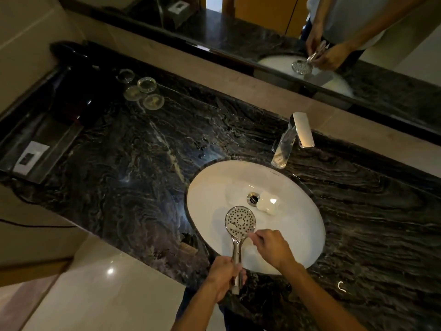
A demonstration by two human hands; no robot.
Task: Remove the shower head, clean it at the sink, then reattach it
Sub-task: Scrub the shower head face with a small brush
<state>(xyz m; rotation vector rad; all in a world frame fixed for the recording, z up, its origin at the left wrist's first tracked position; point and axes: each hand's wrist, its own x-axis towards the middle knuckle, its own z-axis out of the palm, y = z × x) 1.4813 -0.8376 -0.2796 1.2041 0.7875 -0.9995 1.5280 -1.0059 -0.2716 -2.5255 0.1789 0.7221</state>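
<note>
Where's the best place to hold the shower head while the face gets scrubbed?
Grip the shower head by its slim chrome handle, from the near side, as the left hand does. The handle points toward the person and the round nozzle face is turned up over the sink, free for the right hand.

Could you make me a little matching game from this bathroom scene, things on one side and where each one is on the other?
Things:
1. shower head
2. faucet
3. glass dishes
4. soap bar

Places:
A. on the countertop, far left of the sink
B. lying in the basin beside the drain
C. held over the basin, handle in the left hand
D. standing behind the basin

Pairs: 1-C, 2-D, 3-A, 4-B
</note>
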